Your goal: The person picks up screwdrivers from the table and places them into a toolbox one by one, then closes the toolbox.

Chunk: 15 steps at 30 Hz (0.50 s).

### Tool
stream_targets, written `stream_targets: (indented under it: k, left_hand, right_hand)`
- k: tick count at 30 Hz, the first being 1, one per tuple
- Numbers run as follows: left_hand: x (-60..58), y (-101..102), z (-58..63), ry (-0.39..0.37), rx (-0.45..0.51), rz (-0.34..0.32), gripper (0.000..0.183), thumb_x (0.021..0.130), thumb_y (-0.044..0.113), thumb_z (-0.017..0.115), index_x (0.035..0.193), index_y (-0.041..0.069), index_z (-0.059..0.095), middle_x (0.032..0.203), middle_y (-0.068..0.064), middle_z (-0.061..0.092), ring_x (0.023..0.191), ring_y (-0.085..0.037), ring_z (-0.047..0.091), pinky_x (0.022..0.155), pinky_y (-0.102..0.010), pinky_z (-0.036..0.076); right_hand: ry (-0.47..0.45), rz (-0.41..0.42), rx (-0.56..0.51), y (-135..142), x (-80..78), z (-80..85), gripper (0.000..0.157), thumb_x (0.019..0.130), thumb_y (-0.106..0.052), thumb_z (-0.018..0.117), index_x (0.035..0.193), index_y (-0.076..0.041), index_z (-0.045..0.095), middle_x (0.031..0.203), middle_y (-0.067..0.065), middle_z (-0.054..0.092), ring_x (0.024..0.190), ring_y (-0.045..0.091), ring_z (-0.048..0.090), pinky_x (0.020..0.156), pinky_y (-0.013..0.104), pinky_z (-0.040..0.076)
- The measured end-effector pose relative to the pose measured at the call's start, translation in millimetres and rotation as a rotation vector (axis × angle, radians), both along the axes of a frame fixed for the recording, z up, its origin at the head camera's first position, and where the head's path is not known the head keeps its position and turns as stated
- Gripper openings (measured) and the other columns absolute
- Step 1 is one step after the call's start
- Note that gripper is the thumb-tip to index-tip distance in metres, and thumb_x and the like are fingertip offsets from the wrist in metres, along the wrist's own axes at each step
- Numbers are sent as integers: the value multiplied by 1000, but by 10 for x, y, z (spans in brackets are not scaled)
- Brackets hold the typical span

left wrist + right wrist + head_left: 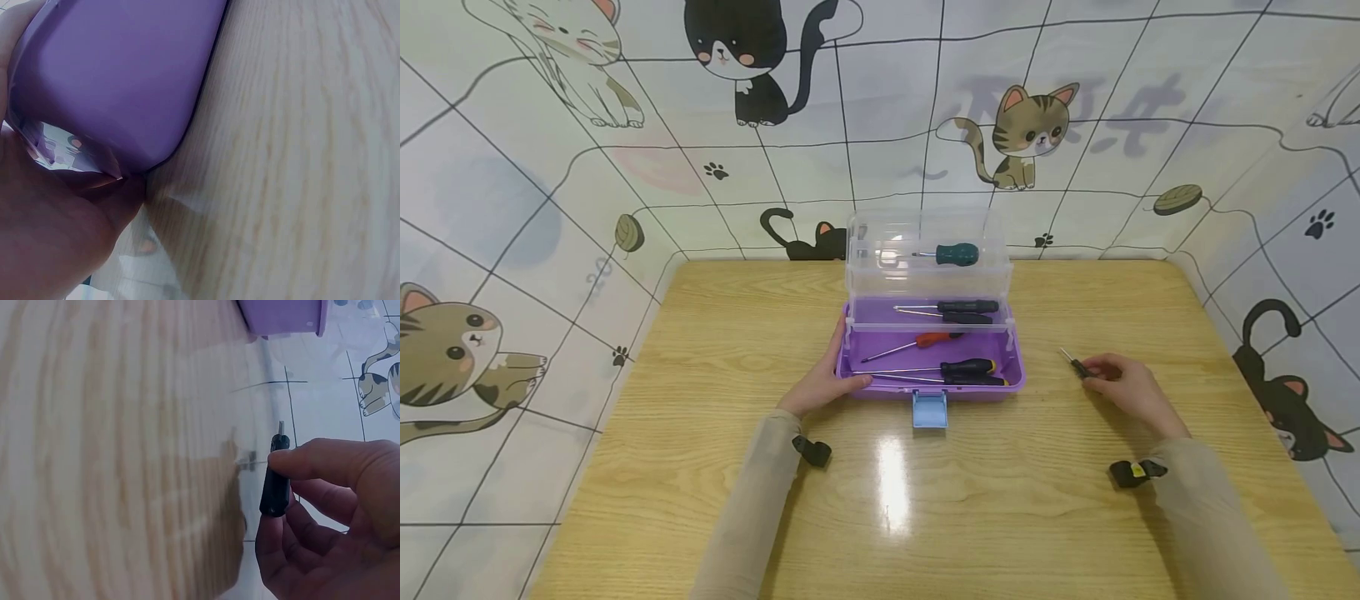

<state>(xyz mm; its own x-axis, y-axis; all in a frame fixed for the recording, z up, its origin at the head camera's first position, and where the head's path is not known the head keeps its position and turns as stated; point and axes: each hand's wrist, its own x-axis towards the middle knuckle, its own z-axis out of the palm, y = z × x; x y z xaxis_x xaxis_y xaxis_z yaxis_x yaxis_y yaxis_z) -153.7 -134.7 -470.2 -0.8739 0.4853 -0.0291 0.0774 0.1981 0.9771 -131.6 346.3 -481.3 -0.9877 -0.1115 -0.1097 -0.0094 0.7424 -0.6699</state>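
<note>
A purple toolbox [1013,379] stands on the table with its clear lid [880,287] raised. My left hand [820,385] holds its left end, thumb at the front rim; the left wrist view shows the purple wall [125,75] close up beside the palm. To the right of the box, my right hand [1123,390] pinches a small screwdriver [275,487] by its black handle, the metal tip pointing away. Inside the box lie a red-handled screwdriver [934,339] and several black-handled screwdrivers [967,367]. A green-handled screwdriver [957,255] shows at the clear lid.
A light blue latch [930,410] hangs off the box's front. The wooden table [737,317] meets cat-patterned wall coverings [895,167] at the back and both sides. Light glares on the tabletop in front of the box.
</note>
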Motion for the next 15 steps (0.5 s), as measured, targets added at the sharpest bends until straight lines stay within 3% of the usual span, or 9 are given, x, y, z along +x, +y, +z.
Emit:
stream_targets:
  k: [8, 15]
  left_hand:
    - [-12, 5, 5, 9, 41, -20, 108, 76, 12, 70, 141, 28, -15, 147, 3, -14, 133, -20, -4, 104, -48, 4]
    - [-3, -7, 1, 7, 6, -6, 107, 76, 14, 70, 141, 28, -14, 147, 5, -14, 132, -13, -4, 105, -43, 5]
  right_hand:
    - [16, 18, -76, -99, -19, 43, 29, 84, -10, 62, 111, -2, 58, 96, 16, 58, 81, 11, 51, 58, 23, 45]
    - [29, 30, -111, -187, -42, 66, 27, 84, -9, 61, 111, -4, 58, 98, 13, 58, 85, 12, 51, 63, 22, 44]
